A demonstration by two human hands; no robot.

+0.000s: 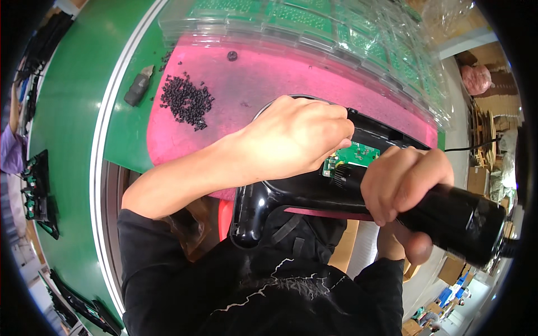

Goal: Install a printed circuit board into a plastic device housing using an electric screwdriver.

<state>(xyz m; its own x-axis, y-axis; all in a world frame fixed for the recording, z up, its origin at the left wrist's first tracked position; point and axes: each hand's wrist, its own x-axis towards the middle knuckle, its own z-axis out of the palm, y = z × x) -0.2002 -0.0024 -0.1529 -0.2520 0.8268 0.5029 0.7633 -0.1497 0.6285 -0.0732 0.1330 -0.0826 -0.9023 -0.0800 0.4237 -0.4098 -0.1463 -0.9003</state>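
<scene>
A glossy black plastic housing lies across the near edge of the pink mat, partly over my lap. Inside it sits a green circuit board with small parts and wires. My left hand is closed over the housing beside the board, fingers curled down; whatever they pinch is hidden. My right hand wraps round a black cylindrical electric screwdriver, held slantwise with its ribbed nose toward the board. Its tip cannot be made out.
On the pink mat lie a heap of small black screws and a round black part. Clear plastic trays with green boards stand behind. A dark, stubby tool rests left. Black housings and a person's purple sleeve are far left.
</scene>
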